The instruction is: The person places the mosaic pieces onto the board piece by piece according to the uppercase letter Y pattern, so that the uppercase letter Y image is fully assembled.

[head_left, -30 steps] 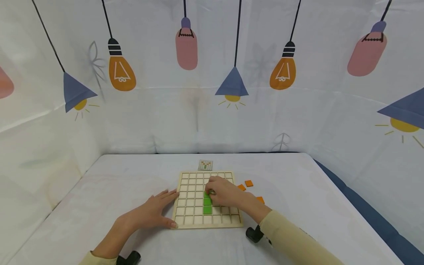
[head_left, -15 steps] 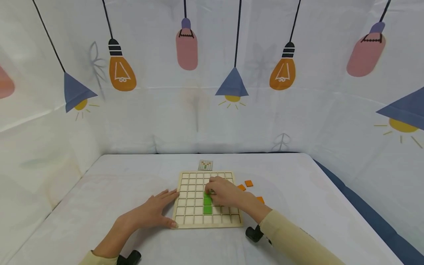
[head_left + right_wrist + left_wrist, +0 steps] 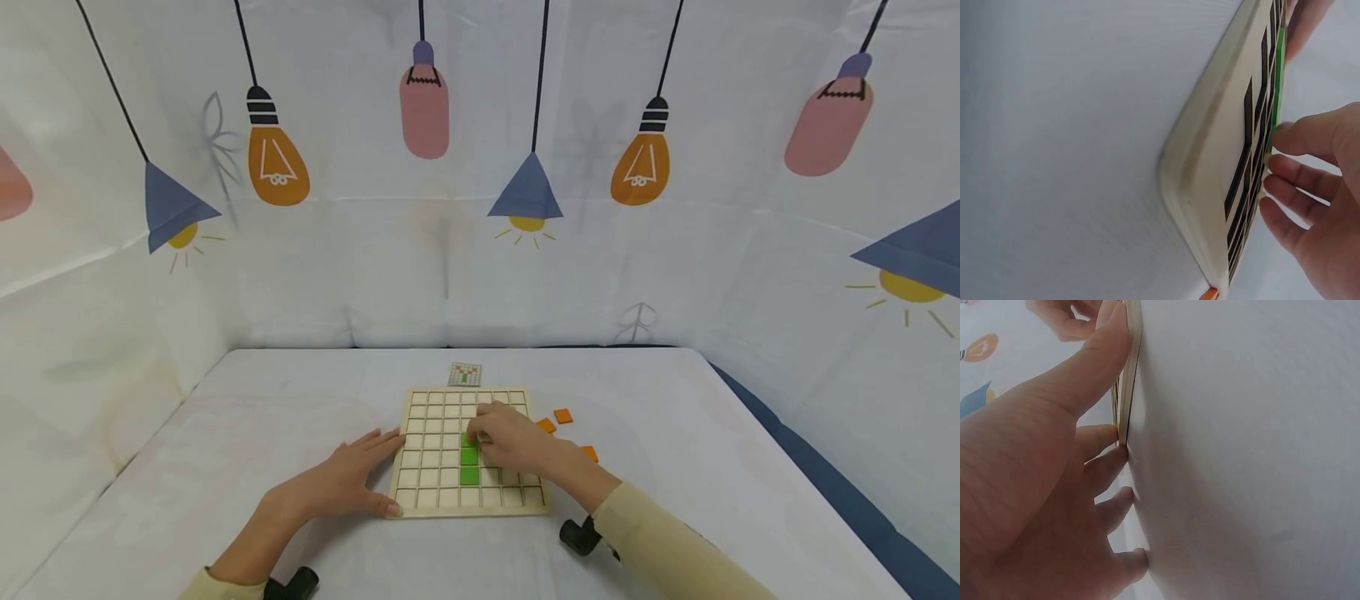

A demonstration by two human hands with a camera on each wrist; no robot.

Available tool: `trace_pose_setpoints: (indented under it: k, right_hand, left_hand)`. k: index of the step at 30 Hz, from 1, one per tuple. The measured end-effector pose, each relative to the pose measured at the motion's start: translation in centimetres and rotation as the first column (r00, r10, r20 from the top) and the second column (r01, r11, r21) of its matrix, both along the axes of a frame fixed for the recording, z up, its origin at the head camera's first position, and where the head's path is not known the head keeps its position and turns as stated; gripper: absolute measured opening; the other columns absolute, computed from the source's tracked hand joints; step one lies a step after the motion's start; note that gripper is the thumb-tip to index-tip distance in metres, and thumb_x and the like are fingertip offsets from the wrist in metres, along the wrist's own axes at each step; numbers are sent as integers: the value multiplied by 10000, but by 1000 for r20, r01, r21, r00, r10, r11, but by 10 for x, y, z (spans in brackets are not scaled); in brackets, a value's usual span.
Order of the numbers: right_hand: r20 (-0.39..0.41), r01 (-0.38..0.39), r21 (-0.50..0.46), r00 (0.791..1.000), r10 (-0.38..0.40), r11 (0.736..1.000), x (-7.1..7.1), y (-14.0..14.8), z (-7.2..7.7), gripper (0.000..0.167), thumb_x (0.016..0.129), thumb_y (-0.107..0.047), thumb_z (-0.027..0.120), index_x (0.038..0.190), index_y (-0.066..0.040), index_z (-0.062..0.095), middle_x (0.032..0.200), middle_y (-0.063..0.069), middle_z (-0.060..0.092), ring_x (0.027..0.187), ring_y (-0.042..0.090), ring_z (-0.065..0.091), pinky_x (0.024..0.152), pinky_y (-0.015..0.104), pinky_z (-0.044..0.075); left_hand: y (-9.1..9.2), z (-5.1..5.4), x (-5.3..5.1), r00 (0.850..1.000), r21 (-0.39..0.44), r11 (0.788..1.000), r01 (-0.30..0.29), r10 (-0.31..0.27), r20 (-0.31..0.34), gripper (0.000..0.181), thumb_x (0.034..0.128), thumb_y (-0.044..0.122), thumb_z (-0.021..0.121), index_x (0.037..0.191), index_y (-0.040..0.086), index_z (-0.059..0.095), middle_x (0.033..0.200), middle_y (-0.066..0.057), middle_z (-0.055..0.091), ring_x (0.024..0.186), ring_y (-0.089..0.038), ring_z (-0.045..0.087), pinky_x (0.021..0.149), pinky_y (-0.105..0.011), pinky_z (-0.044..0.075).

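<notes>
A wooden grid board (image 3: 427, 497) lies flat on the white table. Three green square tiles (image 3: 469, 475) fill a column of its cells near the middle. My right hand (image 3: 512, 437) is over the board, fingertips down by the farthest green tile. In the right wrist view my thumb touches the green strip (image 3: 1278, 87) of tiles, and the slightly bent fingers touch the board beside it; I see nothing pinched between them. My left hand (image 3: 337, 479) is spread along the board's left side, its thumb at the near corner and its fingertips at the edge.
Several orange tiles (image 3: 563, 415) lie on the table to the right of the board, partly behind my right wrist. A small card with a coloured grid pattern (image 3: 465, 374) lies beyond the far edge. A white curtain printed with lamps (image 3: 525, 187) hangs behind the table (image 3: 300, 383).
My right hand has shifted slightly right and its fingers look less curled, with more of the farthest green tile showing. My left hand and the board have stayed in place.
</notes>
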State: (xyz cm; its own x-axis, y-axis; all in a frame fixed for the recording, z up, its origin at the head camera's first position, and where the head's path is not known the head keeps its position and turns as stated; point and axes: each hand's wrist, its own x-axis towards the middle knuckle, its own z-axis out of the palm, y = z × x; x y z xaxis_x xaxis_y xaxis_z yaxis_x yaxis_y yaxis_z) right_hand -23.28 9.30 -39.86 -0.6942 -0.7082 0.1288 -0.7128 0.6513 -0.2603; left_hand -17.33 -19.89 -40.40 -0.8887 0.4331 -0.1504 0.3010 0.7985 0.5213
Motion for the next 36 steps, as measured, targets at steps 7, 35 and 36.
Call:
trace_pose_setpoints:
  k: [7,35,36]
  right_hand:
    - [32,16,-12,999,-15,1000,2,4,-2,225,905,-33,601,1000,-171,751,880,-73,591,821,81,464,724,196,443]
    - [21,21,7,1000,-21,1000,6,21,-1,196,936,-73,594,999,-190,739,981,-83,618,903,55,512,826,229,507]
    - [16,20,6,1000,-20,1000,6,21,-1,193,938,-77,596,1003,-189,739,986,-84,621,909,55,520,831,233,510]
  left_hand:
    - [0,1,1,1000,7,1000,0,0,0,1057,695,582,814,1545,142,364,1640,-53,300,1540,-386,163,1168,-732,95]
    - [0,-2,0,1000,-1,1000,4,-4,-20,1063,689,594,811,1545,147,366,1637,-49,307,1538,-389,168,1162,-738,102]
    - [0,-2,0,1000,-1,1000,4,-4,-20,1062,690,593,810,1545,147,366,1637,-48,306,1538,-389,167,1162,-738,102]
